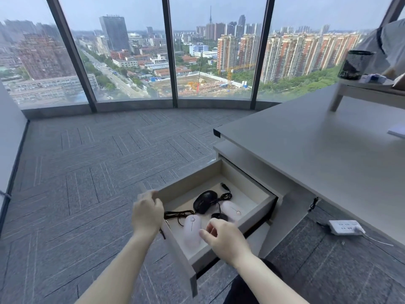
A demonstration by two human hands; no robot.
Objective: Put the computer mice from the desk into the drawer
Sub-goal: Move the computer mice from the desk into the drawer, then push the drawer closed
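The drawer under the grey desk stands pulled out. Inside lie a black wired mouse with its coiled cable, a white mouse near the front, a second white mouse to the right, and a small black round thing between them. My left hand grips the top edge of the drawer front at its left corner. My right hand hovers over the drawer's front part, fingers loosely curled, just right of the near white mouse and holding nothing.
A white power strip lies on the carpet under the desk. On the desk's far right stand a riser shelf with a black mesh cup, and a person's sleeve shows behind it. Glass windows run along the far side.
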